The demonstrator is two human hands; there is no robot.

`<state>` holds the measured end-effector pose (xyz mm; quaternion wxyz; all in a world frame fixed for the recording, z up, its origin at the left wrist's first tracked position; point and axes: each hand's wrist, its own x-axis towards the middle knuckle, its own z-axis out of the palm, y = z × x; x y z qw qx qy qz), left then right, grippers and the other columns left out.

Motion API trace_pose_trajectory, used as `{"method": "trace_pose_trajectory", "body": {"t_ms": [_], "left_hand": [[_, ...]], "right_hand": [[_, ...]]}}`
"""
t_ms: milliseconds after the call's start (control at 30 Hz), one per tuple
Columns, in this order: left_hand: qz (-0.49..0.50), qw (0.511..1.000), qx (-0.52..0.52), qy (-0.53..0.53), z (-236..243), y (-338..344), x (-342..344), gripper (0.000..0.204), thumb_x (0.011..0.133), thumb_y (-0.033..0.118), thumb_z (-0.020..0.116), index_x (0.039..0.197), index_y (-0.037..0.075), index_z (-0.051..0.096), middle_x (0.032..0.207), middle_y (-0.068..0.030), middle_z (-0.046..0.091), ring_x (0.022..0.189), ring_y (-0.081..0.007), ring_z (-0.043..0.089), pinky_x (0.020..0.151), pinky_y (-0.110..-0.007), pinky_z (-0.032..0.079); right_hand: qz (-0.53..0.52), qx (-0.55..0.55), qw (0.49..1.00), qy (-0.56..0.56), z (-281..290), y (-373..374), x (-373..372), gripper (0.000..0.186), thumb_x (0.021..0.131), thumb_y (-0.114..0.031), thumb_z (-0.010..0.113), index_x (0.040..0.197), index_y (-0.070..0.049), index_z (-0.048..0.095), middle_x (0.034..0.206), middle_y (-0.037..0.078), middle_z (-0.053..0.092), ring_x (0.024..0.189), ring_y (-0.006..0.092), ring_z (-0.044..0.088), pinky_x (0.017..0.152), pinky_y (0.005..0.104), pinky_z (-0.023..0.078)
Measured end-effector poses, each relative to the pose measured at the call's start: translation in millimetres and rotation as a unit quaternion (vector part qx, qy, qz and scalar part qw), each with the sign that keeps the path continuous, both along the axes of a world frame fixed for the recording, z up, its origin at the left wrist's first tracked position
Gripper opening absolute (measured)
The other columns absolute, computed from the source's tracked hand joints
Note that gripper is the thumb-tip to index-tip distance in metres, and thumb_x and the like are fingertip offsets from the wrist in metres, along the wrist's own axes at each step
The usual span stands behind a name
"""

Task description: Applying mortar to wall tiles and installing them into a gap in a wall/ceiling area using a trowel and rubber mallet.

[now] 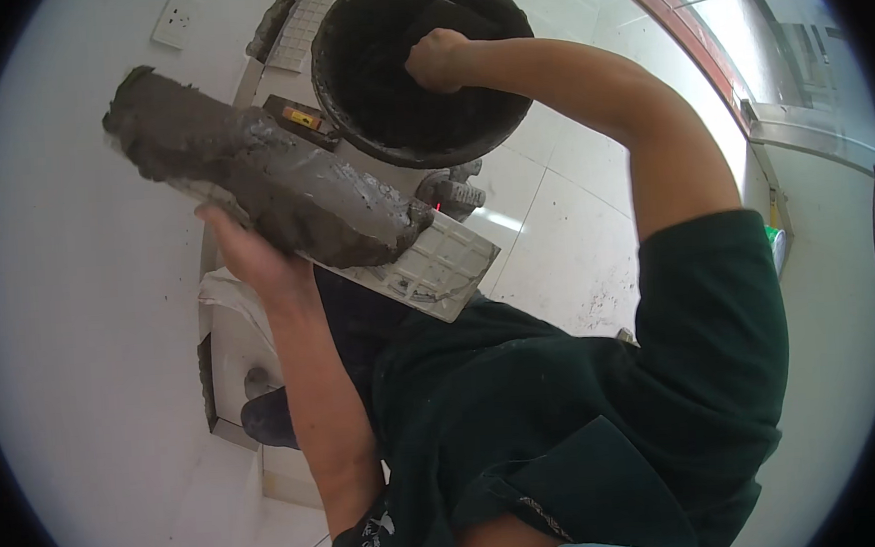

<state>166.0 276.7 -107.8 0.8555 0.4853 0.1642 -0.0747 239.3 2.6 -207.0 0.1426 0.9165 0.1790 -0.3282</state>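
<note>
A: ok, head view, what's the left hand (259,261) doing?

B: gripping a pale tile (454,264) by its near edge, grid-patterned back up. The tile sits tilted right above those fingers and sticks out to their right. One digit lies along the edge; the rest are hidden behind it, so can't tell if they're spread or pressed together.

A: and the grey blob?

B: wet mortar (302,187), a thick heap just past the fingers, running to both sides of them. The tile's right end is mostly bare.

A: right hand (437,61)?

B: down in a black bucket (429,160), fingers curled into a fist on a dark flat tool (452,16). Its blade shows just beyond the knuckles, grip hidden. There's also a small yellow thing (301,117) outside the bucket, left of that fist.
</note>
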Motion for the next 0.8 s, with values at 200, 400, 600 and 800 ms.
{"method": "trace_pose_trajectory", "body": {"t_ms": [200,400,600,800], "left_hand": [[0.048,0.999,0.012,0.003,-7,7,-6,0.059,0.101,0.045,0.028,0.137,-0.001,0.034,0.136,-0.0115,0.044,0.123,-0.0255,0.045,0.105,-0.039,0.036],[0.044,0.999,-0.017,-0.015,-17,21,-13,0.060,0.100,0.047,0.030,0.138,0.001,0.034,0.138,-0.0112,0.043,0.125,-0.0260,0.043,0.107,-0.040,0.034],[0.068,0.995,-0.067,0.023,-31,32,-19,0.057,0.100,0.046,0.030,0.139,0.004,0.034,0.137,-0.0102,0.044,0.125,-0.0269,0.043,0.106,-0.042,0.034],[0.083,0.992,-0.098,0.004,-33,28,-27,0.055,0.101,0.043,0.028,0.139,0.005,0.033,0.139,-0.0093,0.042,0.125,-0.0273,0.043,0.107,-0.043,0.034]], "right_hand": [[-0.155,0.100,0.978,0.100,-76,20,0,0.032,0.082,-0.023,0.058,0.105,-0.003,0.068,0.104,0.015,0.068,0.100,0.0274,0.064,0.085,0.0391,0.050],[-0.152,0.157,0.972,0.087,-73,0,10,0.035,0.082,-0.033,0.057,0.090,0.000,0.069,0.082,0.016,0.068,0.074,0.0281,0.067,0.066,0.0393,0.054],[-0.259,0.262,0.917,0.152,18,-36,14,0.030,0.080,-0.029,0.058,0.080,0.000,0.067,0.064,0.009,0.060,0.051,0.0195,0.058,0.049,0.0319,0.048],[-0.260,0.386,0.882,0.075,100,-59,-18,0.030,0.081,-0.028,0.058,0.083,0.001,0.066,0.061,0.005,0.056,0.051,0.0139,0.055,0.047,0.0285,0.046]]}}
